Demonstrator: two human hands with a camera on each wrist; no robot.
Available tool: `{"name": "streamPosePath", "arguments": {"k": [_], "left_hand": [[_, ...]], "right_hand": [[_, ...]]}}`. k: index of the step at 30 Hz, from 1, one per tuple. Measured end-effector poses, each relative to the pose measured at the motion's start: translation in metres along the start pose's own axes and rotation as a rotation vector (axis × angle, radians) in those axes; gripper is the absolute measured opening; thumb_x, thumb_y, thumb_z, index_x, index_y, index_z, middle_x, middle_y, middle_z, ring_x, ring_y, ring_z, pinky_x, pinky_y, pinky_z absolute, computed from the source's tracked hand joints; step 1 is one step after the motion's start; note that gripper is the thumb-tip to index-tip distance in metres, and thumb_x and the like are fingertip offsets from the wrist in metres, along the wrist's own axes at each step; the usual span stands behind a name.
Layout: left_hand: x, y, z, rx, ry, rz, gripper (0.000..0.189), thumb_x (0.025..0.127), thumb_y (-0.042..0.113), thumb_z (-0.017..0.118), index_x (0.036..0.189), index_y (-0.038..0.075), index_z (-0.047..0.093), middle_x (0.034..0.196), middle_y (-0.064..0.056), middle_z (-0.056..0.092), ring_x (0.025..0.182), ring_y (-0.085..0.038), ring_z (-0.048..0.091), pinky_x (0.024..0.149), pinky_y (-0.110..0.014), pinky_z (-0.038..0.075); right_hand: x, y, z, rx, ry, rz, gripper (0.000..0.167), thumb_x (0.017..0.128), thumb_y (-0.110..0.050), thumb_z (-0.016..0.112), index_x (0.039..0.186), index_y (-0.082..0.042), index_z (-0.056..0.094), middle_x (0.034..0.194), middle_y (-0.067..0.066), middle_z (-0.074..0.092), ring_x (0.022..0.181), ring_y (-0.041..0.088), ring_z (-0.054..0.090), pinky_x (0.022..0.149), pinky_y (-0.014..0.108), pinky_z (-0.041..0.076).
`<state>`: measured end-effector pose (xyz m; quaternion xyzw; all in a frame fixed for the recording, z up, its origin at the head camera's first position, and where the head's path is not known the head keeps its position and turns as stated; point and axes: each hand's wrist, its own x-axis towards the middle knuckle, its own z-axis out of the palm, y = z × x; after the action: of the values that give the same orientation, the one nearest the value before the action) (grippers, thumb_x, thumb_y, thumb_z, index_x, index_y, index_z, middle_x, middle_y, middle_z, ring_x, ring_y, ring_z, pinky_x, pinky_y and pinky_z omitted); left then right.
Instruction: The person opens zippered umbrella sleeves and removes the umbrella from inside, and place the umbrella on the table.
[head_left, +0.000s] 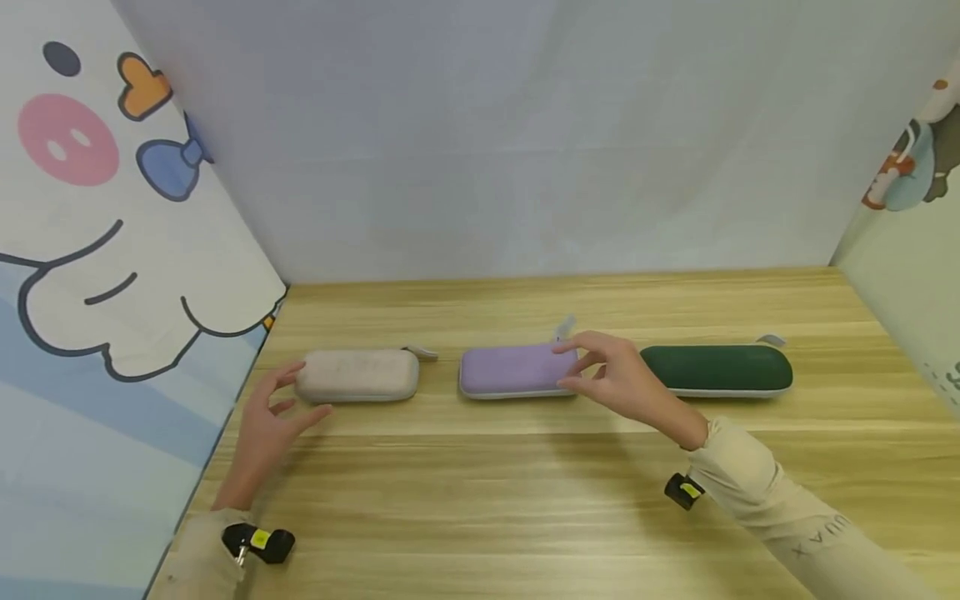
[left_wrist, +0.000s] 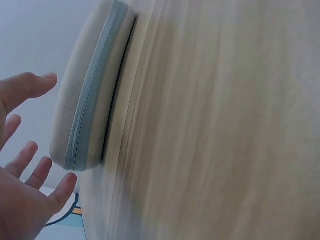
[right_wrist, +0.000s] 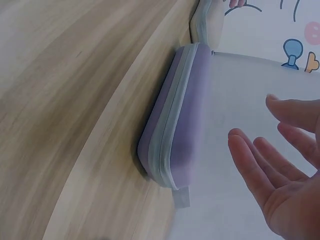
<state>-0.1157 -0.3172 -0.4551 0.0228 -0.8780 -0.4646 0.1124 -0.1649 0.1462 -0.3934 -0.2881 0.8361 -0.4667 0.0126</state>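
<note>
Three zippered cases lie in a row on the wooden table. At the left end is the beige case [head_left: 358, 374]; my left hand [head_left: 268, 421] is spread around its left end, holding nothing. Its light blue-green zipper band [left_wrist: 90, 100] faces the left wrist camera. The middle one is a lavender case [head_left: 513, 370] with a grey pull tab [head_left: 564, 327]. My right hand [head_left: 611, 377] hovers at its right end, thumb and fingers apart; the right wrist view shows a gap between fingertips and case. A dark green case [head_left: 720, 368] lies to the right, partly behind my right hand.
The wooden table [head_left: 450, 500] runs back to a pale grey cloth wall [head_left: 525, 150]. A cartoon-printed curtain [head_left: 90, 333] hangs along the left side, and another printed panel [head_left: 907, 275] along the right. A small black camera is strapped at each wrist.
</note>
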Motion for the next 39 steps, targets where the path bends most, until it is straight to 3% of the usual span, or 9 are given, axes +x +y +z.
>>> {"name": "streamPosePath", "arguments": {"k": [6, 9, 13, 17, 26, 33, 39], "left_hand": [[0.013, -0.01, -0.01, -0.041, -0.088, -0.023, 0.081, 0.078, 0.022, 0.079, 0.146, 0.019, 0.035, 0.147, -0.009, 0.032, 0.129, -0.033, 0.035, 0.095, -0.05, 0.041], [0.02, -0.015, -0.014, -0.107, -0.155, -0.05, 0.084, 0.079, 0.021, 0.078, 0.148, 0.024, 0.031, 0.15, -0.012, 0.027, 0.127, -0.039, 0.038, 0.09, -0.038, 0.048], [0.027, -0.022, -0.016, -0.205, -0.205, -0.072, 0.086, 0.078, 0.015, 0.079, 0.148, 0.02, 0.031, 0.151, -0.014, 0.023, 0.129, -0.041, 0.035, 0.081, -0.019, 0.049], [0.034, -0.029, -0.015, -0.223, -0.214, -0.051, 0.085, 0.075, 0.01, 0.08, 0.147, 0.014, 0.034, 0.15, -0.011, 0.026, 0.134, -0.036, 0.028, 0.082, -0.014, 0.046], [0.044, -0.037, -0.013, -0.245, -0.26, -0.022, 0.081, 0.075, 0.008, 0.079, 0.144, 0.005, 0.036, 0.148, -0.013, 0.031, 0.133, -0.03, 0.028, 0.087, -0.013, 0.041], [0.047, -0.045, -0.014, -0.281, -0.282, -0.066, 0.079, 0.077, 0.007, 0.078, 0.144, 0.006, 0.037, 0.148, -0.014, 0.031, 0.129, -0.02, 0.032, 0.085, -0.015, 0.044], [0.052, -0.046, -0.018, -0.269, -0.31, -0.095, 0.08, 0.077, 0.01, 0.078, 0.145, 0.009, 0.037, 0.149, -0.013, 0.03, 0.134, -0.027, 0.029, 0.089, -0.011, 0.036]], "right_hand": [[0.012, -0.002, 0.007, 0.026, -0.02, -0.002, 0.035, 0.08, -0.009, 0.076, 0.114, -0.009, 0.066, 0.114, 0.012, 0.064, 0.081, 0.018, 0.067, 0.063, 0.032, 0.054], [0.018, -0.002, 0.011, 0.034, -0.03, -0.002, 0.035, 0.079, -0.01, 0.076, 0.113, -0.008, 0.066, 0.112, 0.014, 0.065, 0.082, 0.019, 0.068, 0.065, 0.03, 0.054], [0.027, -0.003, 0.017, 0.059, -0.044, -0.008, 0.035, 0.079, -0.008, 0.076, 0.112, -0.006, 0.067, 0.112, 0.014, 0.065, 0.083, 0.021, 0.068, 0.066, 0.03, 0.054], [0.037, -0.004, 0.023, 0.089, -0.052, -0.014, 0.033, 0.078, -0.004, 0.076, 0.11, -0.003, 0.067, 0.111, 0.018, 0.065, 0.082, 0.024, 0.068, 0.065, 0.029, 0.054], [0.057, -0.009, 0.04, 0.128, -0.099, 0.022, 0.032, 0.078, -0.001, 0.074, 0.109, 0.002, 0.067, 0.112, 0.02, 0.064, 0.082, 0.025, 0.068, 0.068, 0.03, 0.054], [0.073, -0.005, 0.058, 0.125, -0.125, 0.065, 0.03, 0.079, -0.002, 0.073, 0.109, -0.001, 0.068, 0.114, 0.014, 0.065, 0.082, 0.021, 0.068, 0.069, 0.03, 0.054], [0.09, -0.002, 0.074, 0.121, -0.125, 0.088, 0.024, 0.08, -0.004, 0.074, 0.104, -0.005, 0.071, 0.109, 0.011, 0.067, 0.082, 0.019, 0.068, 0.067, 0.029, 0.053]]}}
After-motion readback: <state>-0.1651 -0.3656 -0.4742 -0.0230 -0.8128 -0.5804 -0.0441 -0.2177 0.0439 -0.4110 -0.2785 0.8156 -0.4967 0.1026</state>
